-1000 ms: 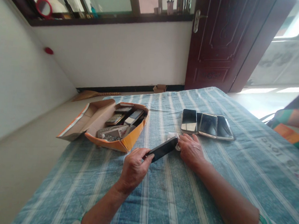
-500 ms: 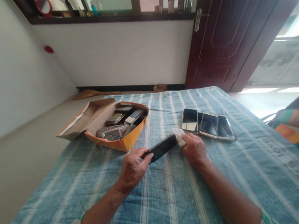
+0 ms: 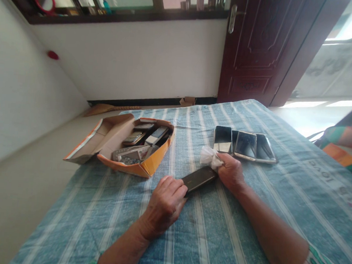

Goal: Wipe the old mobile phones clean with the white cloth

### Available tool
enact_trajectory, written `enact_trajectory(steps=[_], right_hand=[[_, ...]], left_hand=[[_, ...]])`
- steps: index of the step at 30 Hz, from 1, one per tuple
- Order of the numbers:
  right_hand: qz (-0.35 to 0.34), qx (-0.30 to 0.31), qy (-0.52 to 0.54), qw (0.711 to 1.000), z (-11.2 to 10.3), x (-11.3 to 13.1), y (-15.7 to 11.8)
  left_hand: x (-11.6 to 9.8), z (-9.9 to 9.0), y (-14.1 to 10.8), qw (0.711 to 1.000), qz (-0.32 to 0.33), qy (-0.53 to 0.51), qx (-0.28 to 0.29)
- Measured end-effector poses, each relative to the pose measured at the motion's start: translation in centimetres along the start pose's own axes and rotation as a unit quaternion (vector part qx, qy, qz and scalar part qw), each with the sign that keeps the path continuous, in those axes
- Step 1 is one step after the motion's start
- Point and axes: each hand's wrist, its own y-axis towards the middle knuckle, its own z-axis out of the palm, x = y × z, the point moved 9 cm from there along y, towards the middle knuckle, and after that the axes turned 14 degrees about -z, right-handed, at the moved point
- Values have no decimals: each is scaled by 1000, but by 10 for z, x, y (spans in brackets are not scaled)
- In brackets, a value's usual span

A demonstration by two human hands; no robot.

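A dark mobile phone (image 3: 199,181) is gripped at its near left end by my left hand (image 3: 166,203), fingers over the top. My right hand (image 3: 231,171) pinches a crumpled white tissue (image 3: 211,156) just above the phone's far right end. Whether the right fingers also touch the phone, I cannot tell. Behind the right hand lie several phones: one with a pale reflection (image 3: 223,139), a gold-edged one (image 3: 245,145) and a larger one (image 3: 266,149) partly under it. To the left, an open orange cardboard box (image 3: 161,157) holds several old phones.
Blue-and-white striped cloth (image 3: 181,247) covers the bed or table beneath everything. The box's lid flap (image 3: 93,137) leans out at the left. Further back are a dark red door (image 3: 260,49) and a window ledge (image 3: 127,17) with small items; a colourful fabric (image 3: 344,146) shows at right.
My left hand has turned the phone over, so another face shows, and moved it slightly right. The tissue in my right hand is now raised and bunched above the phone's end.
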Motion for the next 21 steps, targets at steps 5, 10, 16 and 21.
enact_trajectory(steps=[5,10,16,21], right_hand=[[3,1,9,1000,2,-1,-2],[2,23,4,1000,4,0,-2],[-23,41,-21,999,6,5,-4],[-90,60,-100,989,5,23,-6]], left_hand=[[2,10,-2,999,-7,-4,46],[7,16,-4,998,-5,-18,52],[12,20,-3,995,-18,-40,90],[17,15,0,990,-46,-91,99]])
